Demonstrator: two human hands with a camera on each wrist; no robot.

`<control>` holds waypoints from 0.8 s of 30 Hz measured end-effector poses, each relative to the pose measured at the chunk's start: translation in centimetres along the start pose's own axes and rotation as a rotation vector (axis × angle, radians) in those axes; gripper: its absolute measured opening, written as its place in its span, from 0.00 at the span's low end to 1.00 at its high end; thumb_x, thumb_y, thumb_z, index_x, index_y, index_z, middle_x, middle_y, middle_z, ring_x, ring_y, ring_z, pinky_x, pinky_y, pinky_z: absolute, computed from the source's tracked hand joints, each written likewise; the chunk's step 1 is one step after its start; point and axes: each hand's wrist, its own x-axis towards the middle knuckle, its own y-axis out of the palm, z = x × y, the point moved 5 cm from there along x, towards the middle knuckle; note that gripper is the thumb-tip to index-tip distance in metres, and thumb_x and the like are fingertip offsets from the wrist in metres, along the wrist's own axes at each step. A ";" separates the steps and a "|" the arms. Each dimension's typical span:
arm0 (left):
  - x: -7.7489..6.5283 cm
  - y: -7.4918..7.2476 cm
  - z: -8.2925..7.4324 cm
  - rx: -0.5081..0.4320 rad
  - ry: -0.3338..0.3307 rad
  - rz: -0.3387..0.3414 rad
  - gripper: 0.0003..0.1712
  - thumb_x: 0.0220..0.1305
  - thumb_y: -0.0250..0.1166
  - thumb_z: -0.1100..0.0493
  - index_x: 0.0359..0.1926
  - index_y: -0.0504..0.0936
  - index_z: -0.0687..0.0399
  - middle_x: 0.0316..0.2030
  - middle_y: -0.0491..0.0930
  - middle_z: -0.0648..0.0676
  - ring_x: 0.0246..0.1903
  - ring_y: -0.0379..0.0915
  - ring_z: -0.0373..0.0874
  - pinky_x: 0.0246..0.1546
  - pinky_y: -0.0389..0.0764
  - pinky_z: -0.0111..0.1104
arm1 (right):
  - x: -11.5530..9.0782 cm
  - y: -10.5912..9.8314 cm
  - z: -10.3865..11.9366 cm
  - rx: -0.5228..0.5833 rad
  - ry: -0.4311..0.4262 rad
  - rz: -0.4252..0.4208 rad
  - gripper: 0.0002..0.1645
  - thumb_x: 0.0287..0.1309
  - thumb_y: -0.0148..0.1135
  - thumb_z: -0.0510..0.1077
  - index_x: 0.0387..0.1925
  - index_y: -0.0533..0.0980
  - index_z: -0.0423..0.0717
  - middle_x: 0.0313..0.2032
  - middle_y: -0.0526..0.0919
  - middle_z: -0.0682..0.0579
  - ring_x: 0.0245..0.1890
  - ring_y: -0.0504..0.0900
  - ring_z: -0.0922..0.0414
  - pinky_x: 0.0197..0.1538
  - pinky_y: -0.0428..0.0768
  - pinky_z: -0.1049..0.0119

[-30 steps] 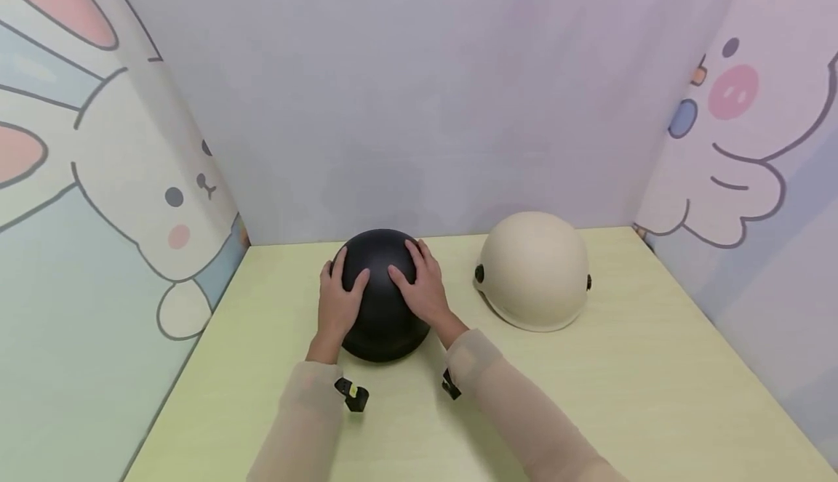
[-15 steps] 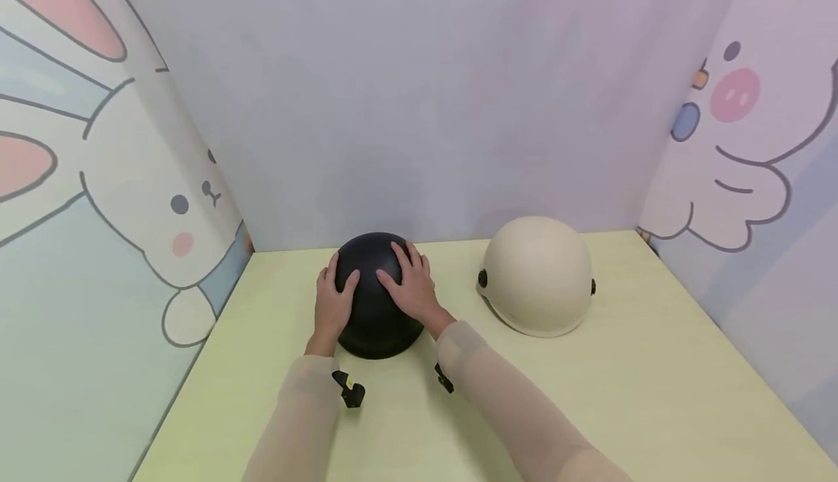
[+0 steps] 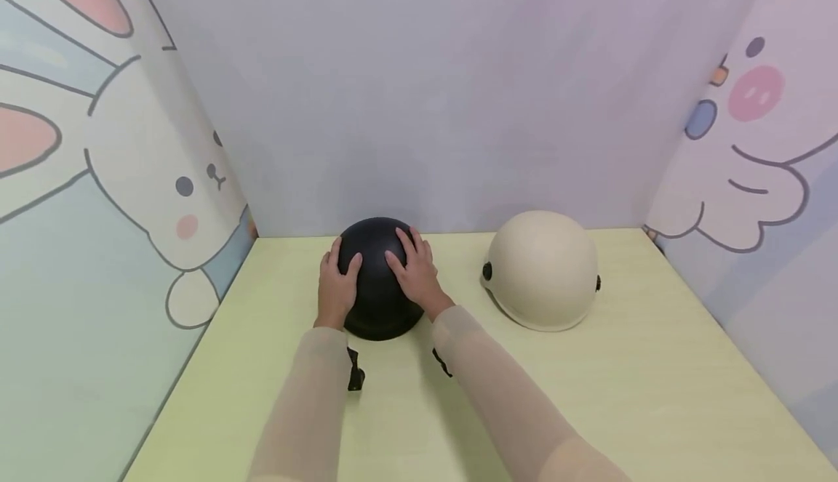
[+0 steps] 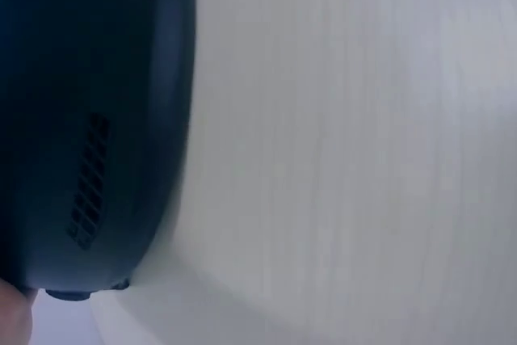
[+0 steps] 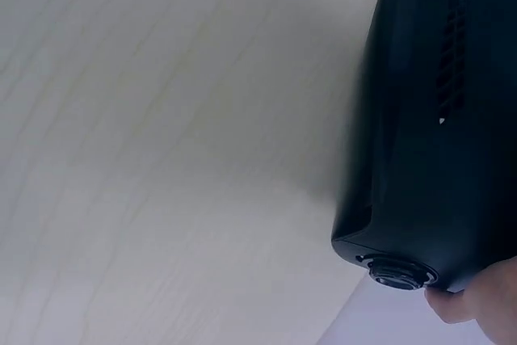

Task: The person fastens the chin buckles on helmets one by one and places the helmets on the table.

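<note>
A smooth black helmet (image 3: 376,286) stands dome up on the pale table, near the back wall. My left hand (image 3: 337,286) grips its left side, thumb on the dome and fingers spread around the flank. On the opposite side my right hand (image 3: 417,271) holds it the same way. In the left wrist view, a slotted vent shows on the black helmet (image 4: 133,159) just above its rim. The right wrist view has another vent and a round side fitting on the helmet (image 5: 420,183), with fingers (image 5: 489,296) right beside that fitting.
A cream helmet (image 3: 543,271) with black round side fittings sits to the right on the table (image 3: 655,380). Behind rises a grey-lilac wall (image 3: 425,104). Cartoon-printed side panels border the table left and right. Small black devices hang at both sleeves.
Both hands have carried or slid the black helmet a little to the left and back toward the wall. The cream helmet stays in place; the head view has shifted slightly.
</note>
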 end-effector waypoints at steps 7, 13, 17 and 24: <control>0.1 -0.1 -0.1 0.014 0.001 -0.007 0.43 0.69 0.47 0.30 0.77 0.51 0.40 0.71 0.53 0.64 0.67 0.54 0.63 0.63 0.56 0.57 | 0.2 -0.1 0.1 -0.025 0.010 0.021 0.38 0.71 0.42 0.65 0.77 0.50 0.60 0.76 0.43 0.48 0.72 0.44 0.40 0.59 0.58 0.31; -0.6 -0.1 1.4 -0.006 0.023 -0.010 0.41 0.70 0.45 0.31 0.77 0.49 0.40 0.72 0.53 0.60 0.70 0.49 0.57 0.66 0.52 0.53 | 0.1 0.0 -0.2 -0.023 0.016 -0.005 0.38 0.71 0.43 0.65 0.76 0.51 0.60 0.76 0.44 0.49 0.72 0.46 0.40 0.59 0.58 0.33; -0.7 0.0 1.8 -0.024 0.040 -0.015 0.40 0.72 0.44 0.33 0.78 0.48 0.42 0.73 0.53 0.58 0.71 0.47 0.53 0.67 0.51 0.50 | 0.4 -0.3 -0.2 -0.020 0.012 -0.012 0.38 0.71 0.44 0.64 0.76 0.52 0.59 0.75 0.45 0.48 0.72 0.45 0.40 0.60 0.57 0.33; -0.6 -0.3 1.6 -0.026 0.051 0.065 0.42 0.73 0.42 0.34 0.78 0.44 0.47 0.75 0.45 0.59 0.73 0.40 0.54 0.67 0.46 0.52 | 0.0 -1.2 -0.1 -0.053 -0.004 0.078 0.40 0.72 0.41 0.64 0.77 0.46 0.58 0.76 0.40 0.46 0.73 0.41 0.40 0.63 0.52 0.33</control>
